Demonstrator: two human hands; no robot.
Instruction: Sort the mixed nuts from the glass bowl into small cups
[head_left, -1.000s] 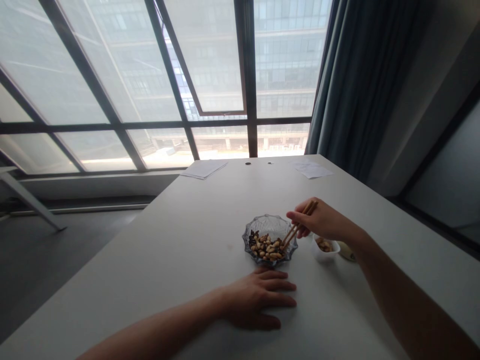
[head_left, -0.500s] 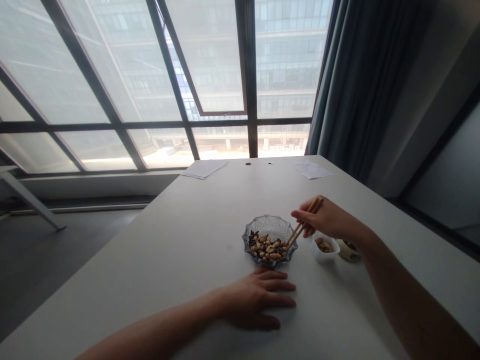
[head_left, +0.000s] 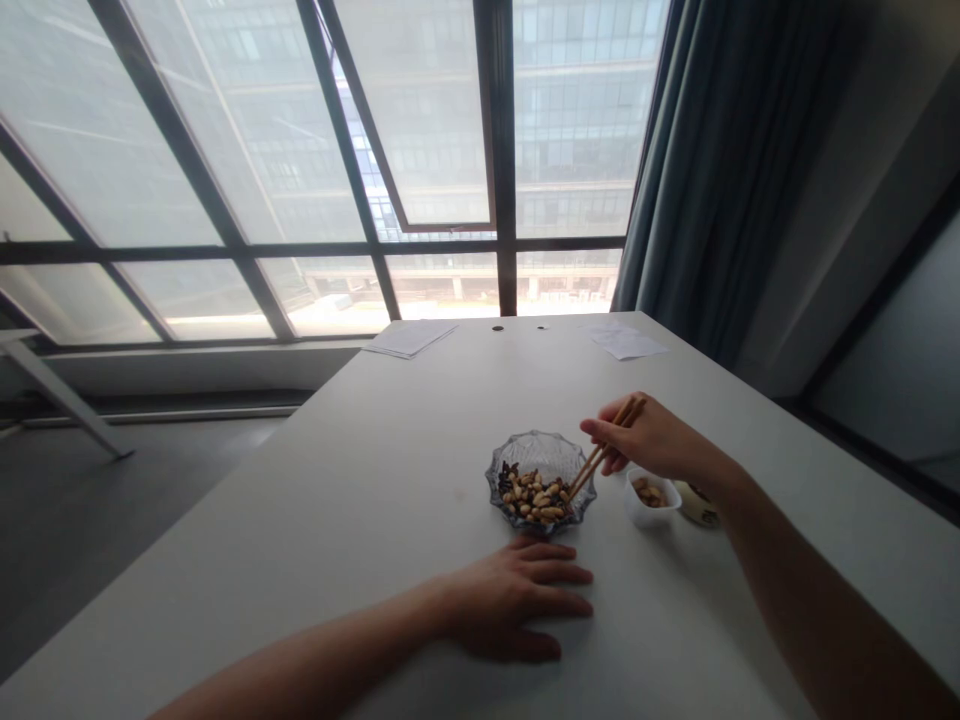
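Observation:
My right hand (head_left: pixel 654 438) is shut on a pair of wooden chopsticks (head_left: pixel 604 447), whose tips reach into a cut-glass bowl (head_left: pixel 541 450) at the right edge of a pile of mixed nuts (head_left: pixel 534 498). I cannot tell whether the tips hold a nut. My left hand (head_left: pixel 517 598) rests flat on the white table (head_left: pixel 300 530) just in front of the bowl, fingers apart, holding nothing. Beneath my right hand stands a small white cup (head_left: pixel 651 507) with a few nuts inside.
A small patterned jar (head_left: pixel 697 506) stands right of the cup, partly behind my right wrist. Papers (head_left: pixel 411 338) and a loose sheet (head_left: pixel 626 342) lie at the table's far edge. Beyond are a large window (head_left: pixel 442 120) and a dark curtain (head_left: pixel 724 150).
My right hand has shifted slightly right since a second ago, uncovering more of the cup and jar. The chopstick tips remain in the bowl. My left hand has not moved.

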